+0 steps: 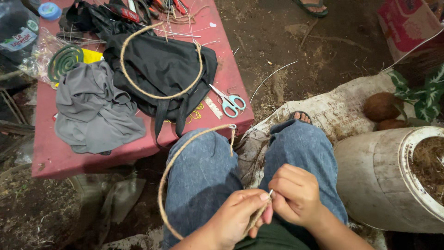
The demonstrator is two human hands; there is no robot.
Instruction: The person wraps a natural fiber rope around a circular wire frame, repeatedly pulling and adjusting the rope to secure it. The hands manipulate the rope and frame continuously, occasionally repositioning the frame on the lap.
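A hoop wrapped in tan twine (172, 163) curves over my jeans-clad left knee. My left hand (236, 217) grips its near end between thumb and fingers. My right hand (294, 194) pinches the same end, where a short pale wire tip sticks out. Both hands meet above my lap. A second twine-wrapped hoop (138, 90) lies on a black cloth bag (162, 69) on the red table (60, 157).
On the table lie teal-handled scissors (230, 103), a grey cloth (95, 113), a green coil (64, 59) and tools at the far edge. A white drum (379, 178) holding fibre stands at my right, with coconuts (381, 106) on a sack. Someone's sandalled foot (312, 8) shows at the top.
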